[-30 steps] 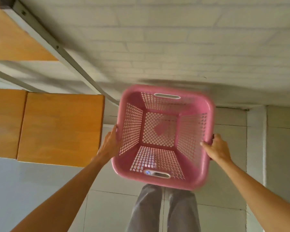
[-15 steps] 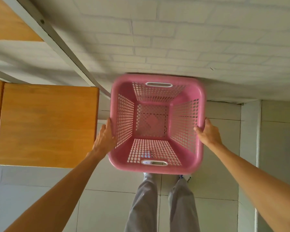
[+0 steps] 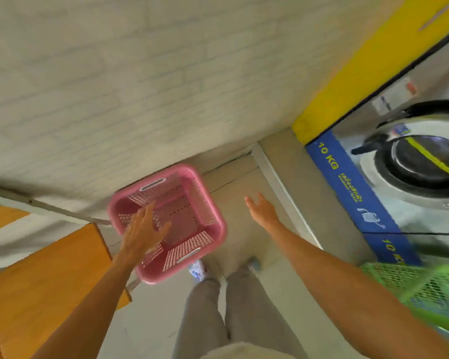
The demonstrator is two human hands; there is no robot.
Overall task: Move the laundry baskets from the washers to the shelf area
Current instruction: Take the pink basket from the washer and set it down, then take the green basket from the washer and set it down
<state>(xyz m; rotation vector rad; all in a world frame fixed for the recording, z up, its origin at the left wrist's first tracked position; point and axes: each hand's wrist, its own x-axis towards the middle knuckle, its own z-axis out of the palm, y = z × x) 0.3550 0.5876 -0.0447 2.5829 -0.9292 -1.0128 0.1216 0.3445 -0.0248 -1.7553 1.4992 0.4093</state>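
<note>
Both hands are spread and empty, left hand [image 3: 143,229] over the pink basket [image 3: 166,221], right hand [image 3: 261,209] beside it; the basket sits on the floor by the shelf [image 3: 36,281]; next, likely fetching the green basket [image 3: 425,288] near the washer [image 3: 412,174].

the tiled floor [image 3: 244,208] is pale grey with thin grout lines, and it meets a white brick wall [image 3: 114,86] at the far side. the pink basket [image 3: 208,203] sits on this floor, its far rim right up against the wall. just left of the pink basket, the corner of a wooden shelf board [image 3: 49,281] on a grey metal frame [image 3: 36,204] reaches in above the tiles. on the near side of the pink basket, the person's 2 shoes stand on the floor: 1 [image 3: 198,271] just beside the basket's near corner, the other [image 3: 254,263] further right. well to the right of the pink basket, the washer [image 3: 412,177] rises from the floor's edge.
</note>
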